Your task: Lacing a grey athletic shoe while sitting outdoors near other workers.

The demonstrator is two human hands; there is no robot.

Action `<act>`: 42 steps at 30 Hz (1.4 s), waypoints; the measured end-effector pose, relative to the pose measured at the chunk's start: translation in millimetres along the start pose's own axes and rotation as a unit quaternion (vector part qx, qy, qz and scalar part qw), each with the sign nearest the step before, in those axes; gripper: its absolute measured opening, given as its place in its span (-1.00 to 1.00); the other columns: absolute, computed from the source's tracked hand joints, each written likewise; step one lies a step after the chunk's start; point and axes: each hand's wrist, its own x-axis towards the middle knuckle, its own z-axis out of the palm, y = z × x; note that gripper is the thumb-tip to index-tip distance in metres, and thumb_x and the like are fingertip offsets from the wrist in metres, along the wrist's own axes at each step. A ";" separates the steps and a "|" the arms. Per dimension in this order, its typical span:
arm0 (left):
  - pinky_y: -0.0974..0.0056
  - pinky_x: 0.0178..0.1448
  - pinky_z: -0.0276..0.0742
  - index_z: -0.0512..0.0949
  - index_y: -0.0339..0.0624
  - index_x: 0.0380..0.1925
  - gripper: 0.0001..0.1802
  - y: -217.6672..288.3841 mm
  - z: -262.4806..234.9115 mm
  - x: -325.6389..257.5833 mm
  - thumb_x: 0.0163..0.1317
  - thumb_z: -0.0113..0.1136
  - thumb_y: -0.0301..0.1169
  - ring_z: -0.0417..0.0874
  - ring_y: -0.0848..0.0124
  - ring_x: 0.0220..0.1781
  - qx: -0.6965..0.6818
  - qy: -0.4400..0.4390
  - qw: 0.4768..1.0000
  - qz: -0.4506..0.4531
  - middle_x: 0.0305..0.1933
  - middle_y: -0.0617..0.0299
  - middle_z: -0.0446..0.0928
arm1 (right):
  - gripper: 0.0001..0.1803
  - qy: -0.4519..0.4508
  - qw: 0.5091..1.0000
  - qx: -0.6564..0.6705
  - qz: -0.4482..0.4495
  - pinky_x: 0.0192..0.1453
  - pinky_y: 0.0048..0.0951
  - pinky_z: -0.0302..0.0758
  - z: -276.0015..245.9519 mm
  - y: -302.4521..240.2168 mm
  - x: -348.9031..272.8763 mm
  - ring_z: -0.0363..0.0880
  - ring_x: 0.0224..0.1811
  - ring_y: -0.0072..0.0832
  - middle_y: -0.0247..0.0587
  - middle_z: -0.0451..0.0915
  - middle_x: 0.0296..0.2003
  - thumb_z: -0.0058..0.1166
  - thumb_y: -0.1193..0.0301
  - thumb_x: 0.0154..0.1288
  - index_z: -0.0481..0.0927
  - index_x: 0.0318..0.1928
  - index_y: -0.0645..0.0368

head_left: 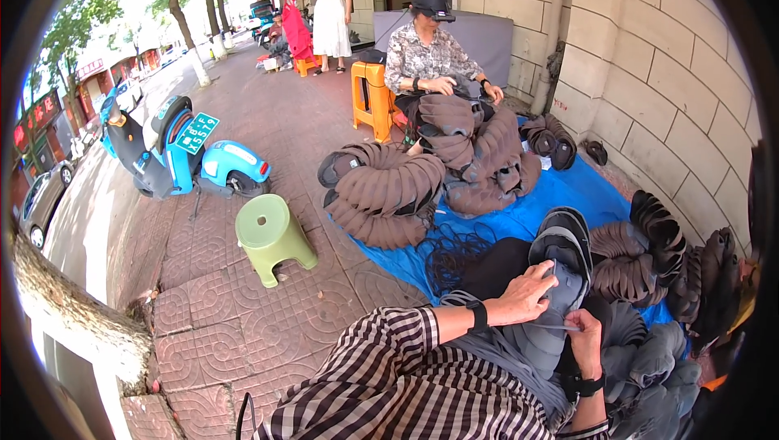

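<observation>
A grey shoe upper (pixel 574 239) with a dark collar lies across my lap at the lower right, with more grey layers under it. My left hand (pixel 526 294) grips its upper part, fingers curled over the edge. Below, my right hand (pixel 584 341) pinches a thin grey shoelace (pixel 553 326) drawn across the upper. A bundle of loose grey laces (pixel 519 377) hangs over my lap beside it. Stacked grey uppers (pixel 649 359) lie just to the right of my right hand.
Brown nested shoe uppers (pixel 389 192) are piled on a blue tarp (pixel 602 188). Opposite sits a co-worker (pixel 430 50) handling similar stacks. A green stool (pixel 268 225) and blue scooter (pixel 182 152) stand left; dark laces (pixel 454 265) lie ahead. A block wall (pixel 649 75) bounds the right.
</observation>
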 end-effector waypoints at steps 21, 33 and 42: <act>-0.01 0.08 0.50 0.40 -0.14 -0.02 -0.57 4.4 -5.0 -2.5 0.07 0.22 -0.50 0.34 -0.06 0.29 -0.028 -0.012 0.999 -0.009 0.37 -0.08 0.13 | -0.85 0.014 0.999 0.023 -0.028 -0.33 -0.62 0.37 -2.3 9.3 6.3 0.39 -0.44 -0.73 -0.45 0.48 -0.52 0.06 0.79 0.09 0.52 -0.38 0.30; 0.12 0.04 0.51 0.47 -0.15 -0.17 -0.63 -7.7 -32.5 11.3 -0.05 0.25 -0.55 0.53 0.01 -0.01 -0.008 0.023 0.999 0.039 -0.15 0.01 0.46 | -0.97 0.035 0.990 -0.061 -0.126 -0.30 -0.30 0.44 10.5 -5.6 32.2 0.54 -0.42 -0.20 -0.05 0.55 -0.46 0.08 0.59 0.16 0.53 -0.36 0.26; 0.08 0.22 0.44 0.43 -0.02 -0.01 -0.56 -5.9 -15.8 8.5 0.09 0.29 -0.54 0.39 -0.19 0.28 -0.106 -0.064 0.989 -0.077 0.28 -0.25 0.30 | -0.88 0.062 0.996 0.053 -0.029 -0.29 -0.42 0.46 4.6 8.6 16.1 0.55 -0.42 -0.42 -0.15 0.57 -0.45 0.17 0.64 0.08 0.57 -0.32 0.27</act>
